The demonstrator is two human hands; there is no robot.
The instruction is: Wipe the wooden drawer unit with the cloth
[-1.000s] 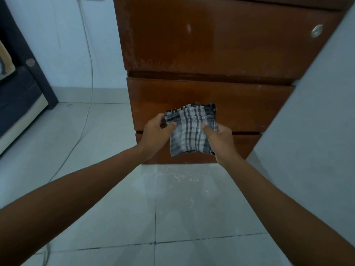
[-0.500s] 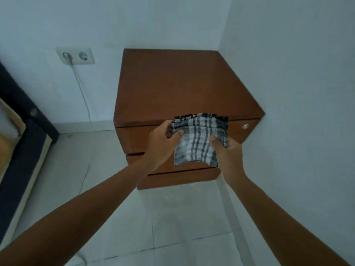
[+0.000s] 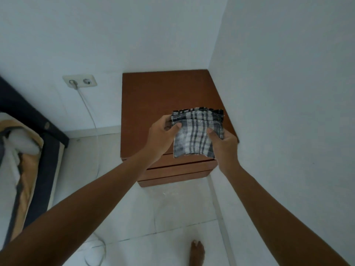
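Fingers (image 3: 177, 126): left hand (image 3: 162, 134) and right hand (image 3: 223, 144) pinching folded grey plaid cloth (image 3: 196, 135) above brown wooden drawer unit (image 3: 165, 96); risk: loose folds could open or slip mid-wipe

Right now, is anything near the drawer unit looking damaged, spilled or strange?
Nothing serious. Pale dusty specks lie on the floor tiles just before the drawer unit. Both hands hold the folded checked cloth above its top.
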